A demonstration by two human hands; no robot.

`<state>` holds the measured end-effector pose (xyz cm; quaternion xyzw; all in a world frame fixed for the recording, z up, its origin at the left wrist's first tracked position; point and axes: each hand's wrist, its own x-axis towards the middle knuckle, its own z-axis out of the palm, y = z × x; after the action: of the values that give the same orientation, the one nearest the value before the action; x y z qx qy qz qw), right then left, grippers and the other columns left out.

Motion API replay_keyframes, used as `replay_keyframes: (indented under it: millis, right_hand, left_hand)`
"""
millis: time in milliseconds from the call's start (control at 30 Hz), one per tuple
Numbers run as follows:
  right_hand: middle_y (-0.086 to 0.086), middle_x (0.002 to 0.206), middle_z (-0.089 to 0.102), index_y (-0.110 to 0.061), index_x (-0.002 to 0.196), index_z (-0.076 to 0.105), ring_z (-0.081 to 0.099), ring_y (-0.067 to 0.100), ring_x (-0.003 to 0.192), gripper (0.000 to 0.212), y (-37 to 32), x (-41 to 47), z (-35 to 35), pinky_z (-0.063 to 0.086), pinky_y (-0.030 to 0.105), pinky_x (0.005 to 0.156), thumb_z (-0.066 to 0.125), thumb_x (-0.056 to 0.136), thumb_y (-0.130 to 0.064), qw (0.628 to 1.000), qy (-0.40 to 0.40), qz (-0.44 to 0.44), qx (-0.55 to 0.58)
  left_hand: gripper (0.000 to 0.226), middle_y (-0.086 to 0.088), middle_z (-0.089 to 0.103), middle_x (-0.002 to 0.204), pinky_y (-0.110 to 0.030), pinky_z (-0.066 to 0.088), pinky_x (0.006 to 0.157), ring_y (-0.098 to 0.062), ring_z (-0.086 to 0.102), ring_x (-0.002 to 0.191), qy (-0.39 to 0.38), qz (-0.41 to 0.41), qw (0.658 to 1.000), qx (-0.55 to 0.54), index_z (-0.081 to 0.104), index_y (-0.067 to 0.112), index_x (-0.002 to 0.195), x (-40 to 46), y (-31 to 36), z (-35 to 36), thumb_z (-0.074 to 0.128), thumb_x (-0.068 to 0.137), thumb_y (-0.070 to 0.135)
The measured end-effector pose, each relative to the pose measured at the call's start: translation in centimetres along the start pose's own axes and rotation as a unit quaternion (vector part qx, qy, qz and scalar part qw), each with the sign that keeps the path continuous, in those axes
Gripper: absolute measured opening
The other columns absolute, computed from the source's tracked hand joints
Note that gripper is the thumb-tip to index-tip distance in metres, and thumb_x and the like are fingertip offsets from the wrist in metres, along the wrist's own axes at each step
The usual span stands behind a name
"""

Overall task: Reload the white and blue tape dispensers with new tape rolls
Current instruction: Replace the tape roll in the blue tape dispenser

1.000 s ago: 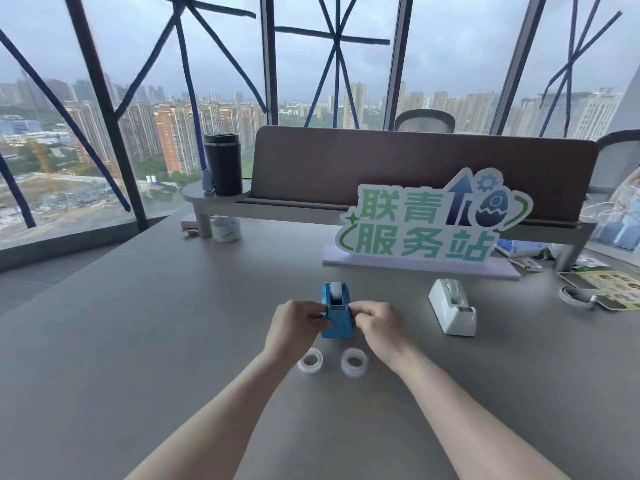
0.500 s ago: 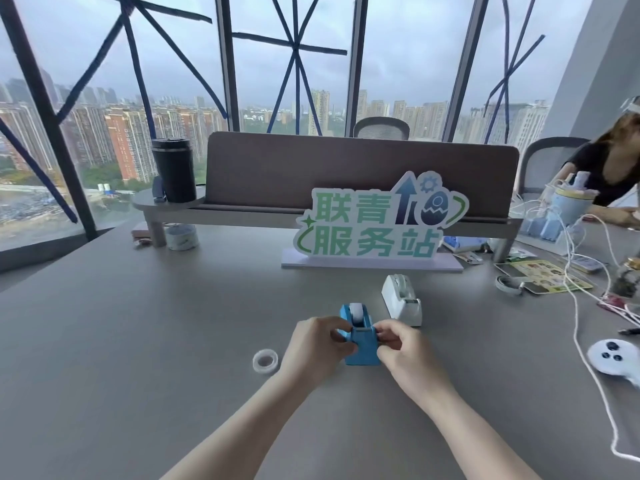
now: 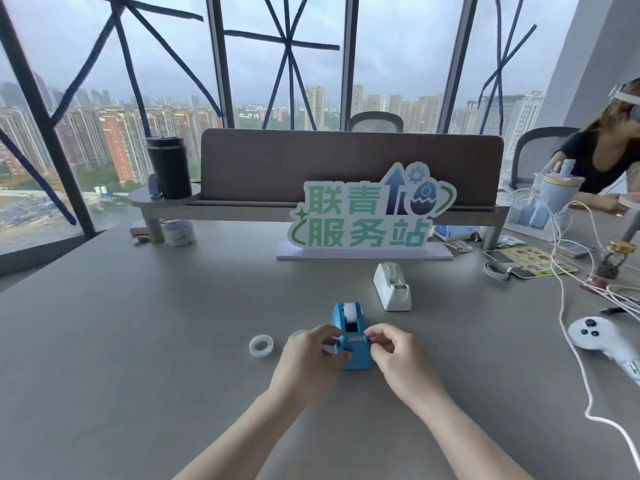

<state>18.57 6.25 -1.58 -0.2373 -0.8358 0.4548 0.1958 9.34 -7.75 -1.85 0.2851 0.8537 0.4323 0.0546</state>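
The blue tape dispenser point(image 3: 353, 355) stands on the grey table point(image 3: 138, 341) with a white tape roll point(image 3: 350, 312) seated in its top. My left hand point(image 3: 310, 358) grips its left side, thumb across the front. My right hand point(image 3: 398, 355) pinches its right side by the cutter. The white tape dispenser point(image 3: 393, 289) stands just behind and to the right, untouched. A loose clear tape roll point(image 3: 261, 345) lies flat left of my left hand. The edge of a second ring point(image 3: 297, 332) shows behind my left hand.
A green and blue standing sign point(image 3: 367, 216) and a brown desk divider point(image 3: 346, 168) close off the back. A black tumbler point(image 3: 169, 168) sits on the shelf at left. White cables point(image 3: 568, 306) and a white controller point(image 3: 592, 336) lie at right, where a person point(image 3: 602, 157) sits.
Both hands have carried the blue dispenser to the right, away from the loose rolls and close to the white dispenser. The view has swung right, bringing the seated person in.
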Motion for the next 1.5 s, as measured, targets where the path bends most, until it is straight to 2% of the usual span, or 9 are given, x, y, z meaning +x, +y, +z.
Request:
replay_keyframes:
  millis: [167, 267, 433, 500, 633, 933, 1200, 1333, 1500]
  right_hand:
    - [-0.010, 0.112, 0.065, -0.028, 0.117, 0.063, 0.061, 0.005, 0.093, 0.031, -1.0, 2.2, -0.9, 0.044, 0.021, 0.076, 0.056, 0.090, -0.015, 0.999, 0.002, -0.014, -0.052]
    - [-0.007, 0.132, 0.059, -0.024, 0.130, 0.056, 0.057, 0.010, 0.114, 0.042, -2.0, 3.7, -0.7, 0.042, 0.022, 0.091, 0.057, 0.089, -0.016, 0.994, -0.020, -0.038, -0.102]
    - [-0.002, 0.153, 0.039, -0.020, 0.148, 0.036, 0.036, 0.019, 0.139, 0.063, -3.0, 5.9, 0.3, 0.036, 0.033, 0.109, 0.056, 0.088, -0.017, 0.967, -0.104, -0.051, -0.228]
    - [0.001, 0.148, 0.045, -0.017, 0.144, 0.042, 0.041, 0.023, 0.136, 0.060, -3.1, 6.7, 0.5, 0.039, 0.036, 0.107, 0.057, 0.086, -0.016, 0.962, -0.115, -0.036, -0.246]
    - [0.002, 0.099, 0.061, -0.017, 0.090, 0.063, 0.057, 0.028, 0.094, 0.016, -3.3, 7.4, 0.5, 0.047, 0.037, 0.077, 0.059, 0.075, -0.014, 0.953, -0.118, -0.064, -0.271]
    - [-0.002, 0.097, 0.064, -0.024, 0.104, 0.054, 0.061, 0.022, 0.086, 0.019, -2.9, 7.8, 0.4, 0.049, 0.033, 0.070, 0.061, 0.086, -0.020, 0.960, -0.090, -0.099, -0.244]
    - [-0.008, 0.099, 0.070, -0.029, 0.108, 0.064, 0.064, 0.013, 0.088, 0.026, -4.8, 6.7, -1.1, 0.053, 0.027, 0.076, 0.067, 0.083, -0.020, 0.978, -0.018, -0.145, -0.146]
    - [-0.009, 0.102, 0.071, -0.026, 0.114, 0.066, 0.066, 0.007, 0.089, 0.031, -6.0, 5.6, -1.2, 0.054, 0.022, 0.080, 0.072, 0.084, -0.026, 0.974, -0.043, -0.191, -0.117]
    - [-0.007, 0.100, 0.067, -0.027, 0.113, 0.068, 0.063, 0.006, 0.088, 0.034, -6.2, 4.8, -0.4, 0.050, 0.018, 0.077, 0.077, 0.080, -0.029, 0.969, -0.045, -0.218, -0.104]
  left_hand:
    - [0.020, 0.017, 0.067, 0.100, 0.002, 0.033, 0.070, -0.002, 0.063, 0.085, 0.043, -0.008, 0.997, 0.067, 0.065, 0.036, 0.106, 0.7, -0.6, -2.0, 0.059, 0.087, 0.034]
    - [0.021, 0.018, 0.066, 0.093, -0.025, 0.051, 0.080, -0.004, 0.062, 0.080, 0.071, -0.011, 0.995, 0.065, 0.067, 0.037, 0.102, 1.7, -1.7, -3.1, 0.057, 0.085, 0.029]
    - [0.036, 0.016, 0.061, 0.108, -0.029, 0.049, 0.086, -0.006, 0.060, 0.094, 0.020, 0.007, 0.997, 0.070, 0.063, 0.036, 0.115, 2.6, -2.7, -3.9, 0.064, 0.079, 0.034]
    - [0.053, 0.018, 0.053, 0.121, -0.027, 0.041, 0.093, -0.006, 0.050, 0.118, -0.039, 0.027, 0.995, 0.090, 0.052, 0.037, 0.129, 3.0, -2.2, -3.5, 0.065, 0.078, 0.044]
    - [0.087, 0.007, 0.042, 0.146, -0.023, 0.026, 0.104, -0.013, 0.030, 0.137, -0.133, 0.046, 0.987, 0.077, 0.032, 0.029, 0.146, 4.0, -0.7, -2.1, 0.074, 0.072, 0.046]
    - [0.105, 0.008, 0.034, 0.152, -0.031, 0.029, 0.113, -0.012, 0.030, 0.140, -0.152, 0.021, 0.986, 0.072, 0.026, 0.028, 0.148, 5.2, -0.4, -1.1, 0.080, 0.061, 0.050]
    - [0.060, 0.006, 0.060, 0.131, -0.024, 0.042, 0.100, -0.005, 0.055, 0.118, -0.064, 0.021, 0.988, -0.135, 0.054, 0.024, 0.133, 5.1, -0.3, -1.8, 0.071, 0.079, 0.045]
    - [0.029, -0.001, 0.075, 0.102, -0.009, 0.049, 0.071, -0.002, 0.070, 0.090, -0.030, 0.020, 0.955, -0.294, 0.066, 0.014, 0.113, 4.7, 1.4, -2.9, 0.069, 0.085, 0.023]
    - [0.020, -0.006, 0.075, 0.096, -0.023, 0.053, 0.071, -0.014, 0.071, 0.083, -0.008, 0.019, 0.947, -0.321, 0.067, 0.017, 0.102, 3.8, 1.4, -3.6, 0.069, 0.085, 0.026]
